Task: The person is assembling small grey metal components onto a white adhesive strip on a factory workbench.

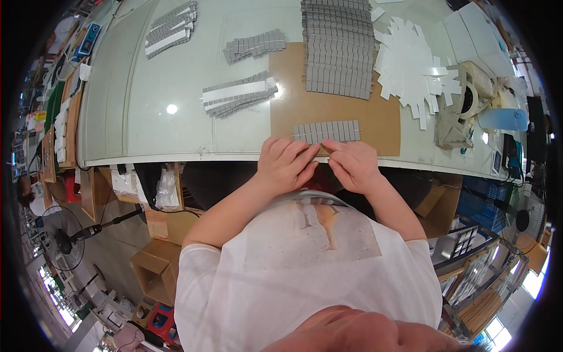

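Note:
A short grey segmented strip lies flat on a brown cardboard sheet near the table's front edge. Thin pale ends stick out from its left and right sides. My left hand is at the strip's near left edge, its fingers curled and the fingertips against it. At the near middle edge, the fingers of my right hand are bent and pressed together on the strip. The two hands almost meet there. Whatever is under the fingertips is hidden.
Beyond the strip lies a large stack of grey segmented strips. Smaller piles, such as one topped with a white strip, lie to the left. Loose white strips spread at the right, beside a tape dispenser and a blue bottle.

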The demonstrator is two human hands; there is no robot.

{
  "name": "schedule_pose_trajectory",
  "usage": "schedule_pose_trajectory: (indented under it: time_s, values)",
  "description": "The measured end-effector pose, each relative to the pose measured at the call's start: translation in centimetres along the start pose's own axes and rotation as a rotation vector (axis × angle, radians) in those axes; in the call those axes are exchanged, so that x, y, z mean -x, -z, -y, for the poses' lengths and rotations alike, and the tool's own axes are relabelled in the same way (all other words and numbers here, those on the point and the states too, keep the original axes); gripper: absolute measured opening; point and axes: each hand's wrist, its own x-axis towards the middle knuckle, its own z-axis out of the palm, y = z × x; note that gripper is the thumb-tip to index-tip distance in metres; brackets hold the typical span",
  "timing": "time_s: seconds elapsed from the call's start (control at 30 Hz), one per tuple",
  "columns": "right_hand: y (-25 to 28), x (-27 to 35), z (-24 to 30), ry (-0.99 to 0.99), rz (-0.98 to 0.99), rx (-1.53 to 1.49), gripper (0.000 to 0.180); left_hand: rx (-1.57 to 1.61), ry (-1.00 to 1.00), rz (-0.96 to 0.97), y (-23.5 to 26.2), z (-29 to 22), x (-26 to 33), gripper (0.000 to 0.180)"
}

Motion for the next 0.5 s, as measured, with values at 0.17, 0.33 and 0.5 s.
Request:
schedule_pose_trajectory:
  time_s: [0.17, 0.33, 0.5]
  values:
    - [-0.05, -0.17, 0.18, 0.02, 0.026, 0.027, 0.012, 0.014, 0.014, 0.008, -0.02, 0.15, 0.2, 0.039]
    - [0.05, 0.02, 0.04, 0.0, 0.047, 0.015, 0.011, 0.024, 0.014, 0.005, -0.13, 0.13, 0.27, 0.039]
    - [0.07, 0.0, 0.08, 0.001, 0.044, 0.018, 0.011, 0.022, 0.007, 0.004, -0.17, 0.12, 0.27, 0.04]
